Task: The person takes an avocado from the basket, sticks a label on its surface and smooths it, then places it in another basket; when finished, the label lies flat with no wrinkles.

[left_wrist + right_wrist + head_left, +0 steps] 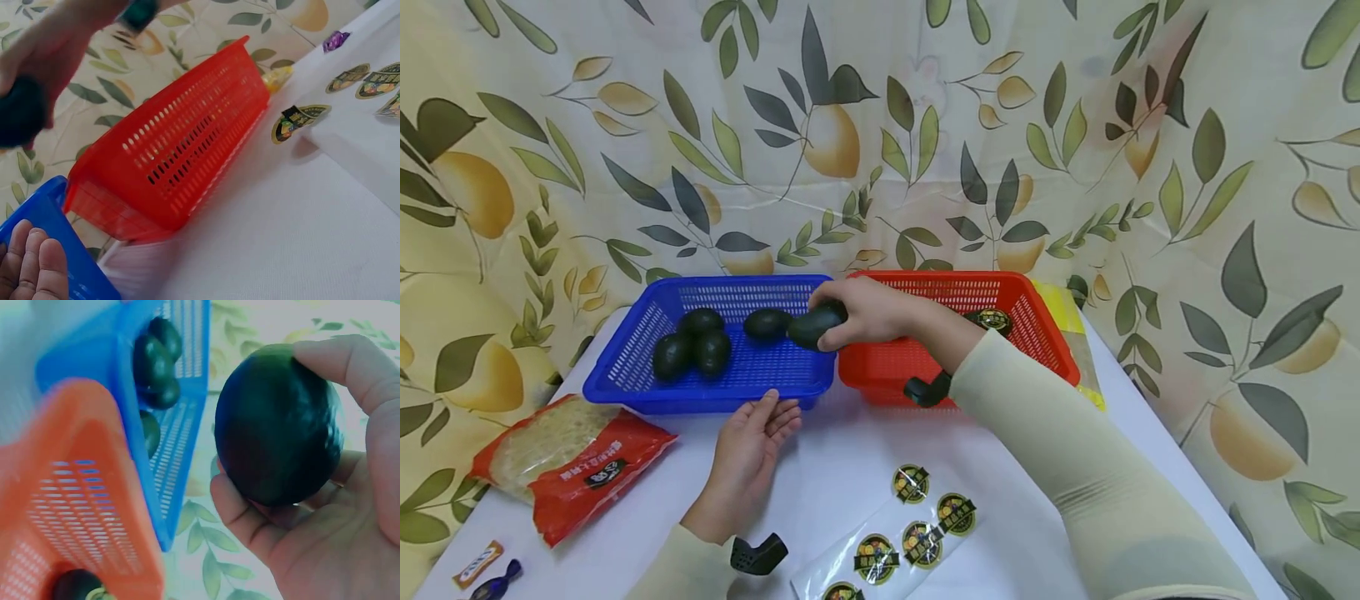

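My right hand [872,310] holds a dark green avocado [278,425] between thumb and fingers, above the inner right end of the blue basket [647,398]. Inside that basket, a cluster of avocados [711,352] lies to the left, and a single avocado [767,323] lies nearer the held one. My left hand [748,458] is at the blue basket's front rim with its fingers loosely bent and nothing in them; whether it touches the rim is unclear. In the red basket [156,150], an avocado with a round black-and-gold sticker [994,320] lies toward the back right, partly behind my right arm.
A clear sheet of round stickers [917,542] lies at the front of the white table. A red bag [580,467] is at the left, with a small wrapped snack [478,564] and a purple-wrapped sweet [497,581] below it. A yellow packet [1067,325] lies beside the red basket.
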